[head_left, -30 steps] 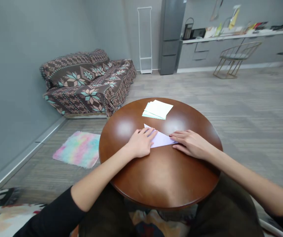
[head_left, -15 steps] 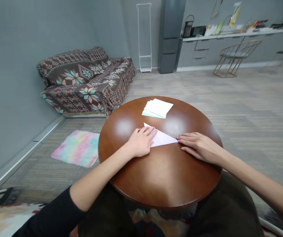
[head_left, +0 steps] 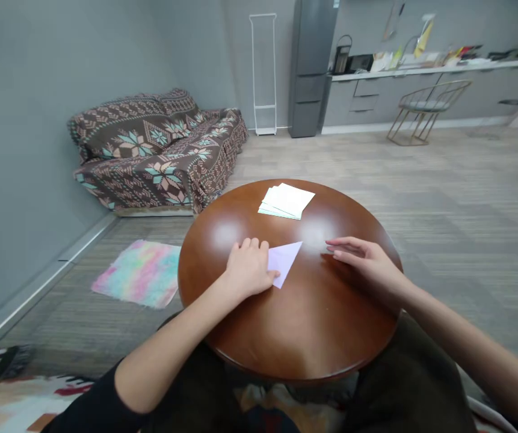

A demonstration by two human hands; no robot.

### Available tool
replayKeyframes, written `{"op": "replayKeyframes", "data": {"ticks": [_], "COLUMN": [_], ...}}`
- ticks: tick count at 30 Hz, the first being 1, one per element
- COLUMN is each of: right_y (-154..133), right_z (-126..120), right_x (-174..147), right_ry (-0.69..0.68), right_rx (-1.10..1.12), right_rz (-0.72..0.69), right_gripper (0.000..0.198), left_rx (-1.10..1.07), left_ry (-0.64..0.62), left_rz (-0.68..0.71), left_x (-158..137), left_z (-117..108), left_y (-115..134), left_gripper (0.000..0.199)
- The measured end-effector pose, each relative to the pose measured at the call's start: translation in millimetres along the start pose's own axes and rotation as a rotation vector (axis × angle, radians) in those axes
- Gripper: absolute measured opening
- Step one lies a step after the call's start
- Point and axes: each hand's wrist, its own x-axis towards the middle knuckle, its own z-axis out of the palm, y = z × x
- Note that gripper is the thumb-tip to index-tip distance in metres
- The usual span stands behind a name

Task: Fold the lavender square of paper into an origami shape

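Observation:
A folded sheet of lilac paper (head_left: 286, 260) is at the middle of the round brown table (head_left: 295, 325), its pointed corner toward the upper right. My left hand (head_left: 250, 269) grips its left part, thumb on top near the lower edge and the fingers curled at the far side, hiding that end of the paper. To the right, my right hand (head_left: 363, 260) hovers just over the tabletop, apart from the paper, with its fingers stretched out and nothing in them.
A small stack of pale paper sheets (head_left: 288, 200) lies near the table's far edge. Beyond stand a sofa under a patterned cover (head_left: 159, 150), a fluffy pastel mat (head_left: 139, 273), a grey fridge (head_left: 310, 72) and a wire-backed chair (head_left: 428, 108) by the kitchen counter.
The lilac paper has been turned, its point swinging from right to upper right. My left hand has gone from pressing flat to gripping it. My right hand has let go and lifted off.

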Motion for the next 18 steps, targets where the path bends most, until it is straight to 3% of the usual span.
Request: {"op": "replayKeyframes", "data": {"ticks": [3,5,7,11,14,16,18], "right_y": [-10,-17,-24,-38,-44,-45,-45], "right_z": [15,29,44,68,74,74,72], "right_x": [17,30,42,57,58,55,50], "right_ry": [-0.104,-0.154,-0.110,-0.082,-0.093,-0.170,-0.313], "right_rx": [0.270,0.247,0.232,0.385,0.470,0.472,0.411], "right_rz": [0.113,0.145,0.158,0.157,0.095,0.083,0.075], "right_gripper": [0.033,0.034,0.036,0.037,0.033,0.034,0.034], "left_rx": [-0.072,-0.133,-0.257,-0.821,-1.165,-1.314,-1.451], "left_ry": [-0.045,-0.061,-0.033,0.089,-0.060,-0.098,0.038], "left_rz": [-0.080,-0.091,-0.095,-0.057,0.028,0.030,-0.011], "left_x": [5,10,13,13,10,9,8], "left_z": [-1,2,6,14,17,17,17], "left_y": [-4,-7,-9,-6,-2,0,2], "left_gripper": [0.056,0.054,0.044,0.031,0.034,0.036,0.033]}}
